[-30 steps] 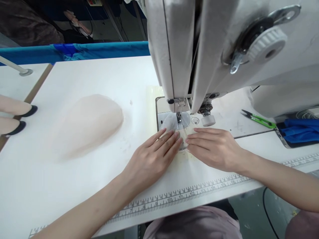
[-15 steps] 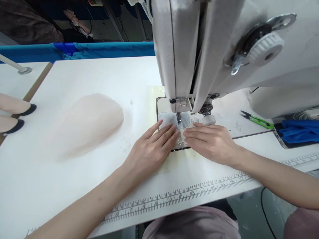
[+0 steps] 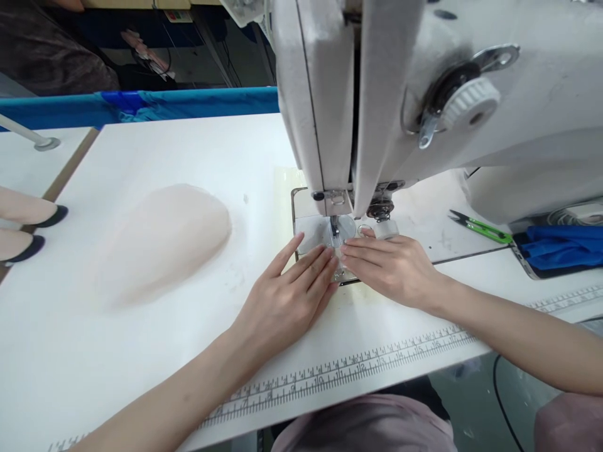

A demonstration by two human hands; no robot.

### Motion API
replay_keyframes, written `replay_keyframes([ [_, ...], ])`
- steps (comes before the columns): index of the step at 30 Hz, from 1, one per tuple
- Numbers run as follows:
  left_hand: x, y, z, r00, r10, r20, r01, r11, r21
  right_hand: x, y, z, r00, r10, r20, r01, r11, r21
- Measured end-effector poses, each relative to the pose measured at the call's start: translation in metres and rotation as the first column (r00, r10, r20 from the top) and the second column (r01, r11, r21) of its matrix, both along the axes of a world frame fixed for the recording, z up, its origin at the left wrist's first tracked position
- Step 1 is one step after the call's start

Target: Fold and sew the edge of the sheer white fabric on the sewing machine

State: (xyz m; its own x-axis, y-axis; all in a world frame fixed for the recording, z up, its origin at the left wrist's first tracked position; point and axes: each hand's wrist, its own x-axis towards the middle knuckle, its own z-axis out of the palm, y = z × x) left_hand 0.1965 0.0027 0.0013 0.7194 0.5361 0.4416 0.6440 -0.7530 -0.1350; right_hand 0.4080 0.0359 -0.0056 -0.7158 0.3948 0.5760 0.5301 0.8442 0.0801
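My left hand (image 3: 294,290) lies with its fingers stretched out on the bed of a sewing machine (image 3: 325,100), just in front of the presser foot (image 3: 335,226). My right hand (image 3: 391,267) rests flat on the other side, its fingertips close to those of the left. Both touch the metal needle plate area. A thin, clear or pale piece may lie under the fingertips, but I cannot make it out. On the white table to the left is a sheer beige piece (image 3: 183,232) with hazy edges.
Green-handled thread snips (image 3: 485,230) lie right of the machine's needle area. Beyond them, a blue cloth (image 3: 563,245) rests on a dark flat object. A printed ruler (image 3: 325,380) runs along the table's front edge. Two beige, black-tipped pieces (image 3: 28,248) reach in at left.
My left hand has drawn slightly back towards me, its thumb and fingers spreading more. The right hand's fingertips are a little nearer the left. The view has shifted slightly.
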Motion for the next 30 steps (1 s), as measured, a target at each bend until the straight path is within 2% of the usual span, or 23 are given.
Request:
replay_keyframes([
  [8, -0.001, 0.009, -0.002, 0.999, 0.032, 0.004, -0.032, 0.999, -0.04, -0.002, 0.006, -0.004, 0.998, -0.053, 0.047, 0.05, 0.997, 0.051],
  [17, -0.001, 0.001, -0.004, 0.998, 0.048, 0.033, -0.047, 0.999, -0.018, -0.002, -0.003, 0.0, 0.995, -0.078, 0.068, 0.076, 0.997, 0.031],
  [30, -0.004, 0.019, -0.009, 0.996, 0.075, 0.057, -0.073, 0.997, -0.034, -0.004, 0.006, 0.001, 0.962, -0.177, 0.207, 0.182, 0.983, -0.005],
])
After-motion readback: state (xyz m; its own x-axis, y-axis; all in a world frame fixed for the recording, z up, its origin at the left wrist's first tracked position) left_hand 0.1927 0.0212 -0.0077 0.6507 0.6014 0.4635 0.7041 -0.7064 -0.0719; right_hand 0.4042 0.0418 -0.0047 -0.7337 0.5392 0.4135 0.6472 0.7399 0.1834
